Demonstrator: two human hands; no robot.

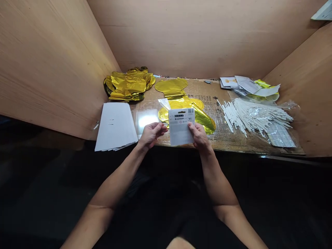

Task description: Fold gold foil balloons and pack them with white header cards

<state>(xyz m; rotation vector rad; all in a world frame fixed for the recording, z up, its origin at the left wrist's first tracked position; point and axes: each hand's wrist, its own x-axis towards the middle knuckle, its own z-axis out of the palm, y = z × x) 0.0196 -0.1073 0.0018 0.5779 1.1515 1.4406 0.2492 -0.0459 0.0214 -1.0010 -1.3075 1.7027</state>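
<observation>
Two bare forearms (116,183) rising from the bottom edge, left hand (153,135) and right hand (199,136) each pinching one side of a single white card packet (180,126) at centre, its print too blurred to read, one gold foil balloon (203,119) partly hidden behind.

This is a small packing booth in a workshop. Bare plywood partitions (52,62) box in a table (207,93) lined with flattened cardboard, which carries piles of gold foil balloons (127,84), loose white balloon sticks (259,116) and stacked white cards (115,126).
</observation>
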